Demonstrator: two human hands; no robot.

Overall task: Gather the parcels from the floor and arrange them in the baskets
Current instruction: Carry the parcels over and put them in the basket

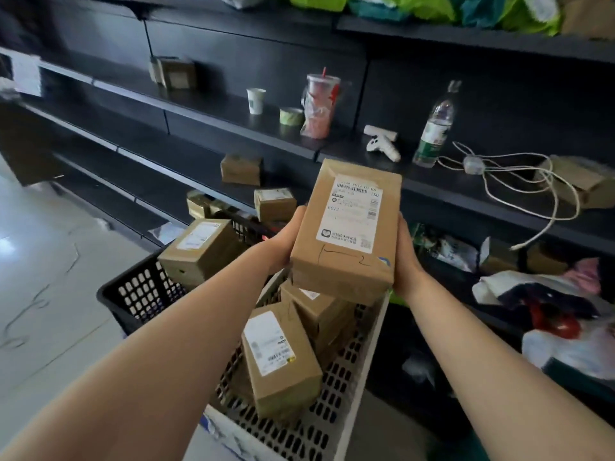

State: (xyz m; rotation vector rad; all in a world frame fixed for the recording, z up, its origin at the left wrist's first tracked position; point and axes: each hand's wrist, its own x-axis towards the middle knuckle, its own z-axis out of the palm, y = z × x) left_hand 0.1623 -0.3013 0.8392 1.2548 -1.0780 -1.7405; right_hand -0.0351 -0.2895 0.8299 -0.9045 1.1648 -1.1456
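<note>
Dark stockroom shelving point(233, 104) behind. The left hand point(283, 241) and right hand point(407, 261) clasp a labelled cardboard parcel point(346, 227) by its sides, above the white basket point(362, 371) already holding boxes point(283, 357). Set down unevenly, it could slide off that tilted pile.

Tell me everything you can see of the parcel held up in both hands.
The held parcel is a flat rectangular box of brown cardboard, closed, its broad face turned up to the camera. A white shipping label with a barcode and small print covers much of that face; a pen line and a blue mark lie below it. It is held above the white basket, the left hand holding its left side and the right hand its right side, fingers mostly hidden underneath.
</note>
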